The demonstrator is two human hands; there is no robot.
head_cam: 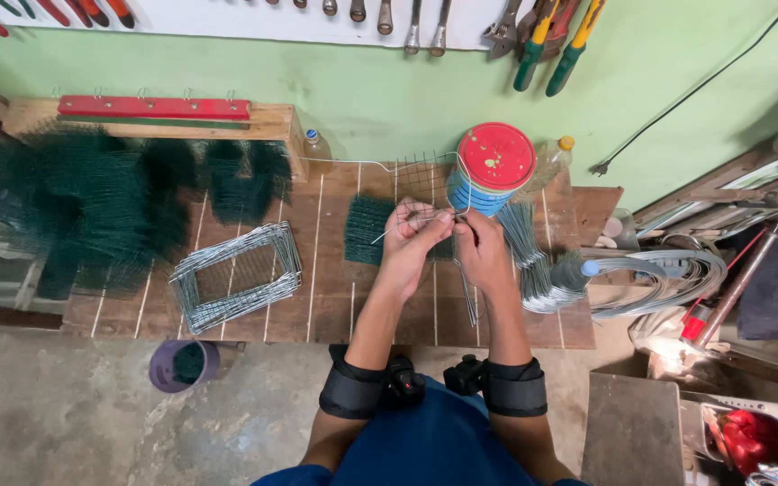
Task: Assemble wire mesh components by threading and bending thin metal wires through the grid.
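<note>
On the wooden desk [254, 324], above the green mesh [368, 229], the left hand [411, 238] and right hand [479, 245] meet, fingers pinched on a thin wire [395, 229]. Keeping both grips close and steady should bend it cleanly.
</note>
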